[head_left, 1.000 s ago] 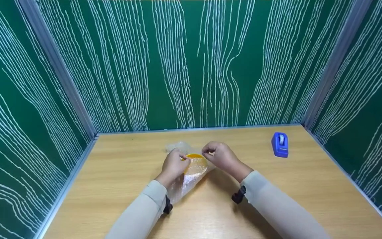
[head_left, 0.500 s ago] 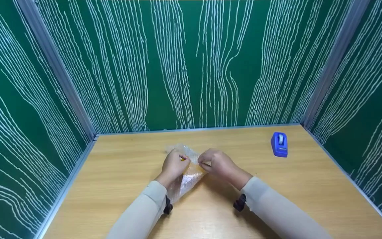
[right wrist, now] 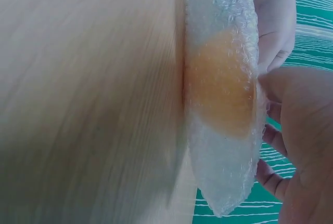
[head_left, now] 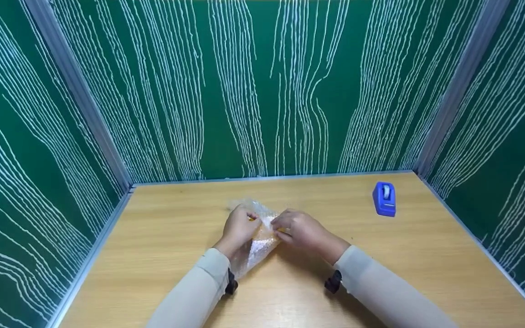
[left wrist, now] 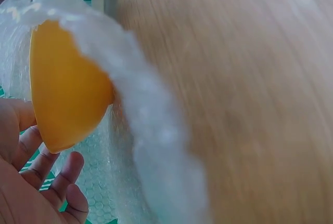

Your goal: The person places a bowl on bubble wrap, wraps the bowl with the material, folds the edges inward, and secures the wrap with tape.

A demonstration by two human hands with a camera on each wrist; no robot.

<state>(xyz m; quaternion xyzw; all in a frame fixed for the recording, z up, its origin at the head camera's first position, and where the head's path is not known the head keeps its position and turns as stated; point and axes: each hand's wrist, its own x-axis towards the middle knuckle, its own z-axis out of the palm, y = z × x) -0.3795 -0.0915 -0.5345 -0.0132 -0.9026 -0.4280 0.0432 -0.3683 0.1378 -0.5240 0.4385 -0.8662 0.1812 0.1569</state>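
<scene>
A yellow bowl (left wrist: 67, 86) lies tilted inside a sheet of bubble wrap (head_left: 257, 255) on the table, in front of the person. In the left wrist view, its smooth outer side shows bare under the arching edge of the wrap. My left hand (head_left: 236, 230) grips the bowl at its rim, thumb on one side and fingertips on the other. Opposite it, my right hand (head_left: 303, 229) pinches a flap of the wrap drawn over the bowl's mouth. Through the bubbles, the right wrist view shows the bowl (right wrist: 221, 86) as an orange blur.
A blue tape dispenser (head_left: 384, 199) with a roll of tape stands at the back right of the wooden table (head_left: 167, 237). Green walls (head_left: 290, 91) with wavy white lines enclose the table at the back and both sides.
My right hand has moved down and slightly left, bringing the wrap flap over the bowl's yellow rim, which was showing before. The left hand has stayed in place.
</scene>
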